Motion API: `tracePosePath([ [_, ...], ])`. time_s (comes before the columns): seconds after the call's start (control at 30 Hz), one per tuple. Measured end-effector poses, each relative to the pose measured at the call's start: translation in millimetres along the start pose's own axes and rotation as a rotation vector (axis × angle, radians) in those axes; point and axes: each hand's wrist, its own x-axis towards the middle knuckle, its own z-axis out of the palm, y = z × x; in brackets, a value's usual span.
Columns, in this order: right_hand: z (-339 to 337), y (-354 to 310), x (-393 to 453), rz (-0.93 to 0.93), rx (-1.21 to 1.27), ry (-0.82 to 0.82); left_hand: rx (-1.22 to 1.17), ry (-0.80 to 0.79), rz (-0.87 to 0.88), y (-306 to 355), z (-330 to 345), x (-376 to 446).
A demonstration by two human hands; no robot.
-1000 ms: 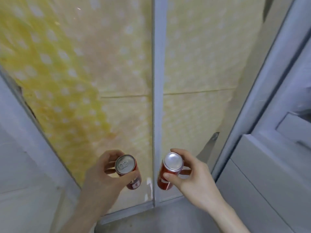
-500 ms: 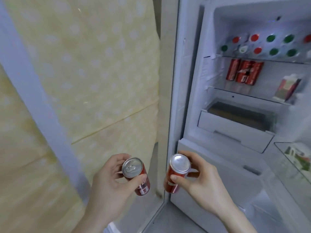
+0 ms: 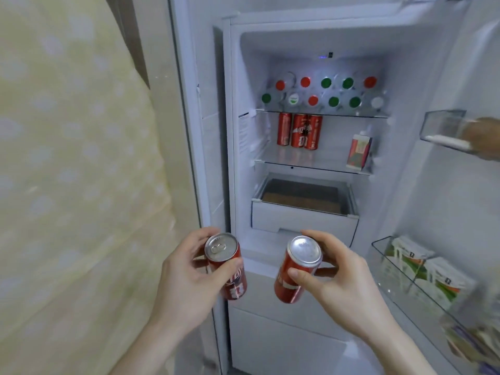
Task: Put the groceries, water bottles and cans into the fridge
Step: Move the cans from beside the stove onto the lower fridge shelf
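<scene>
The left hand curls round a red aluminium drink can with a silver pull-tab lid; white lettering runs down its side but is too blurred to read. The right hand grips a second red aluminium can with a plain silver top, tilted, its white script also unreadable. Both cans are held in front of the open white fridge, below its shelves. On the middle glass shelf stand three tall red cans touching one another, with white script I cannot make out, and a small red-and-white carton well to their right. The top shelf carries clear plastic bottles lying with red, green and white caps facing out. Below sits a white drawer. The clear door bin holds green-and-orange cartons. Pale yellow dotted wall covering lies to the left.
</scene>
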Motion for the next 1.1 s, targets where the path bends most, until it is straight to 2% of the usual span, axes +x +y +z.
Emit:
tracePosePath([
  [0.37,-23.7,30.1,124.0,-0.053,0.081,0.148,-0.064,-0.001,0.109,29.1,88.6,132.8],
  [0.63,-31.8,40.7,192.0,-0.042,0.182,0.316,-0.069,-0.03,0.144,57.9,140.0,242.6],
  [1.1,-24.1,50.7,300.9,0.033,0.177,0.581,-0.175,-0.03,0.118,31.7,218.9,384.4],
])
